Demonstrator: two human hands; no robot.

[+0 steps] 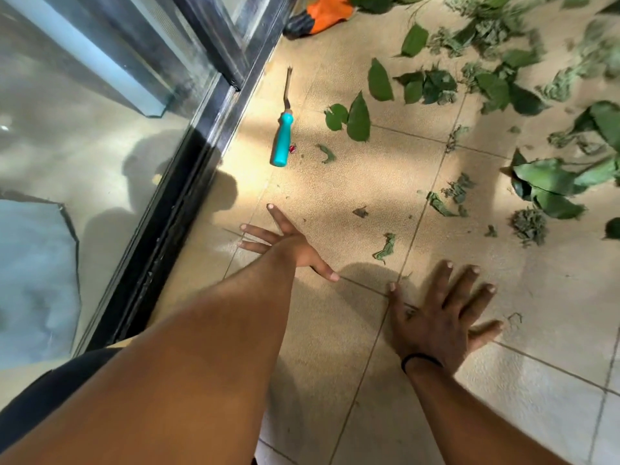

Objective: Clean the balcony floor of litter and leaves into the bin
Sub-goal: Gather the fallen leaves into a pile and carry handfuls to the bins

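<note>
On floor tiles [335, 203]: both hands spread flat, holding nothing. Crumpled leaf scrap [385, 247] just ahead, between them; right hand [439, 317] nearer than left hand [285, 245]; bulk of leaves [550, 182] lies far right.

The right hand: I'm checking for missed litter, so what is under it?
The right hand lies spread flat on bare floor tile across a grout line, holding nothing. A small leaf scrap lies beyond its fingertips. Whatever sits directly beneath the palm is hidden.

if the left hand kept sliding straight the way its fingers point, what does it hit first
Probably the teal-handled tool. The left hand lies open with fingers spread, its longest finger aimed up the tile toward that handle's butt end. Bare floor lies between. The spread makes the exact line uncertain.
</note>
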